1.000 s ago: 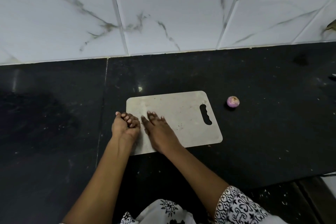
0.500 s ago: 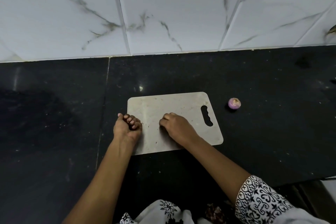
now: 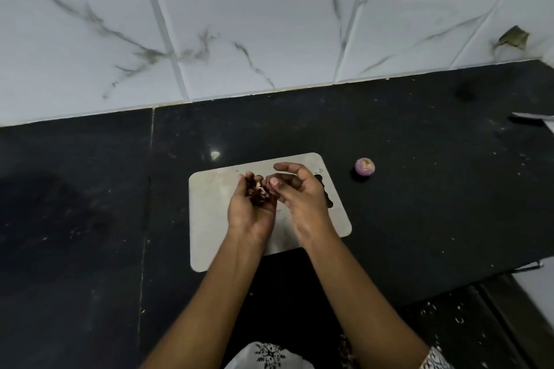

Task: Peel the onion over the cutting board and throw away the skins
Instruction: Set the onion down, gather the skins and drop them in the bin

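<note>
Both hands now lifted off the cutting board (image 3: 209,219), where half a second ago both lay low on its surface, the right one curled near the middle and the left one fisted at the near left edge. Gathered skins (image 3: 258,193) now cupped in the left hand (image 3: 250,210), palm up, fingers half curled around the dark reddish scraps. Right hand (image 3: 301,195) just beside it to the right, partly open, thumb and fingertips pinched toward the scraps, either adding a last piece or pressing the pile; which of the two cannot be told. Peeled onion (image 3: 364,166) well to the right of the right hand, on the dark counter (image 3: 434,189), off the board, unchanged in position. Meaning for the task: peeling apparently finished, skins collected, disposal the remaining step. No bin visible. Forearms converging from below, wrists raised above the board's middle, left wrist turned upward, right wrist angled inward. Risk, as a judgement: light, loose skins liable to slip from a half-open cupped hand during carrying.
</note>
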